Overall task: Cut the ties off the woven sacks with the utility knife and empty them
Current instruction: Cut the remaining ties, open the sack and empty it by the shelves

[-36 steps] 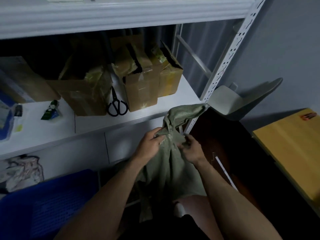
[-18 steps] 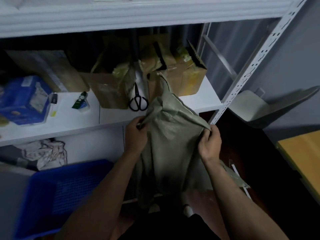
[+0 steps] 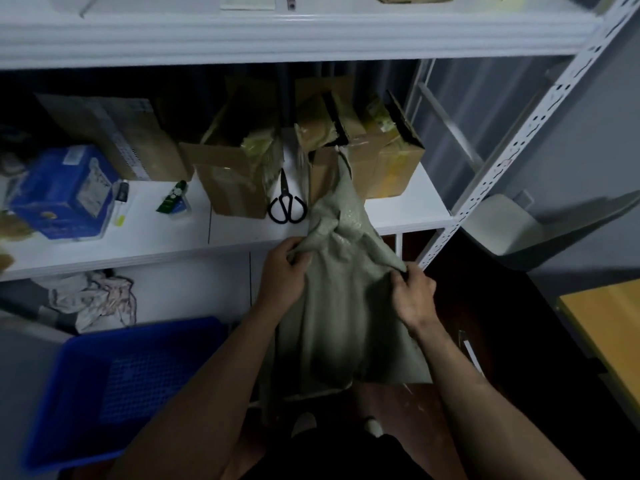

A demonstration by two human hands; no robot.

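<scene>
Just off the front edge of the middle shelf (image 3: 138, 251), toward its right corner, a grey-green woven sack (image 3: 346, 313) hangs limp between both hands. The left hand (image 3: 284, 268) has its fingers curled round a bunched fold at the sack's upper left. The right hand (image 3: 414, 296) pinches the sack's right edge, fingers bent tight on the cloth. The sack's crumpled top rises above the shelf edge and hides the lower front of a cardboard box (image 3: 384, 161) standing at the shelf's right end. Its bottom hangs down near the person's feet.

Black scissors (image 3: 286, 202) lie on the shelf just left of the sack's top, handles toward the front edge, beside another open cardboard box (image 3: 239, 174). Farther left are a small green bottle (image 3: 173, 202) and a blue carton (image 3: 62, 192) near the left end. A crumpled cloth (image 3: 93, 299) sits under the shelf, with a blue crate (image 3: 121, 375) below it. The rack's white upright (image 3: 519, 140) stands right of the sack, with a grey chair (image 3: 540, 230) and a yellow table (image 3: 609, 323) beyond it.
</scene>
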